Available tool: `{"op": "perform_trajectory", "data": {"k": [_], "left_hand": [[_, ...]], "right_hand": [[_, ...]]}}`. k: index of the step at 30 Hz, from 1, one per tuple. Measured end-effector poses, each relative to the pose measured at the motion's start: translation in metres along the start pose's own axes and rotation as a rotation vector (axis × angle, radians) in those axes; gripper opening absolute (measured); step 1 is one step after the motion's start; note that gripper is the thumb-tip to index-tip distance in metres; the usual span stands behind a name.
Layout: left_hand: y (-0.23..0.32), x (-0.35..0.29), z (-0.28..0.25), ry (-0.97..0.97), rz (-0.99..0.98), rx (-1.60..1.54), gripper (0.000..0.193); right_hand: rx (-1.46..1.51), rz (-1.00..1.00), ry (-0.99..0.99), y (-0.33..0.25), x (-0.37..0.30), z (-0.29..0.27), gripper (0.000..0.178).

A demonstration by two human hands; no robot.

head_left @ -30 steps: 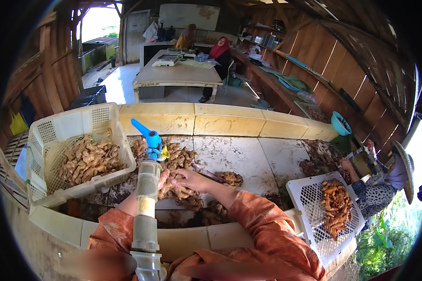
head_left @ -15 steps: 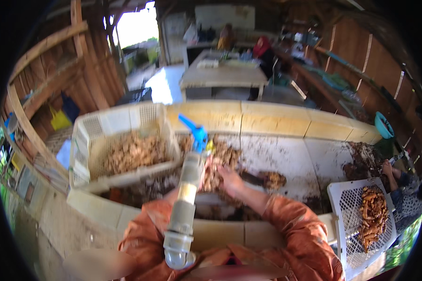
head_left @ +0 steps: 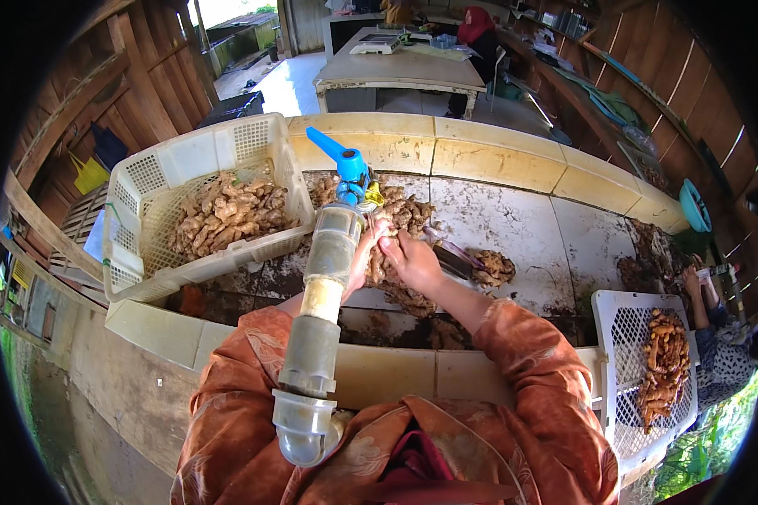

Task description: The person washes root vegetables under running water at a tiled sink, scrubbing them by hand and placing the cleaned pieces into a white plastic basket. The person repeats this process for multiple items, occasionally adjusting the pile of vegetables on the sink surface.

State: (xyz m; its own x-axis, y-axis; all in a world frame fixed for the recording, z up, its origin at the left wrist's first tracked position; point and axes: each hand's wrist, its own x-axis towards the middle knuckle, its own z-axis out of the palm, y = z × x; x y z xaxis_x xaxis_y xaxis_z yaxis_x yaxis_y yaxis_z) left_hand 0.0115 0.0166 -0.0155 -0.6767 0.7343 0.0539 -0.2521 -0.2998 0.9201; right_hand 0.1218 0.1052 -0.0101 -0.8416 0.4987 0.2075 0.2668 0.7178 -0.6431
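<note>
- From where I stand, a person in patterned orange sleeves point(head_left: 535, 358) leans over a dirty white tiled basin point(head_left: 509, 219).
- The left hand point(head_left: 366, 251), partly hidden behind a grey pipe point(head_left: 312, 349), meets the right hand point(head_left: 417, 265) just beside a blue tap point(head_left: 351, 165).
- Grip: the right fingers are bent in toward the left hand, with little gap between the two. I cannot tell whether either holds a root.
- The heap of ginger point(head_left: 411, 210) lies in the basin, behind and below the hands.
- What has changed: a second ago the right hand lay stretched across the ginger; now it is drawn in against the left. That suggests close finger work on one spot.
- More ginger fills part of a cream basket point(head_left: 164, 273) on the left.
- A separate clump point(head_left: 493, 268) lies right of the hands.
- Farther right, a white crate point(head_left: 623, 370) carries orange-brown roots point(head_left: 664, 362); a co-worker's hand point(head_left: 692, 282) shows beyond.
</note>
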Motion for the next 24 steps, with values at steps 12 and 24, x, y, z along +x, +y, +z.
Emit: {"op": "perform_trajectory", "data": {"k": [12,24], "left_hand": [[-0.027,0.041,-0.055,0.112,0.032,0.767,0.051],[-0.065,0.046,-0.061,0.171,0.380,0.843,0.028]], "right_hand": [[0.360,0.040,-0.001,-0.007,0.001,0.009,0.070],[0.743,0.232,-0.223,0.003,0.002,0.019,0.041]]}}
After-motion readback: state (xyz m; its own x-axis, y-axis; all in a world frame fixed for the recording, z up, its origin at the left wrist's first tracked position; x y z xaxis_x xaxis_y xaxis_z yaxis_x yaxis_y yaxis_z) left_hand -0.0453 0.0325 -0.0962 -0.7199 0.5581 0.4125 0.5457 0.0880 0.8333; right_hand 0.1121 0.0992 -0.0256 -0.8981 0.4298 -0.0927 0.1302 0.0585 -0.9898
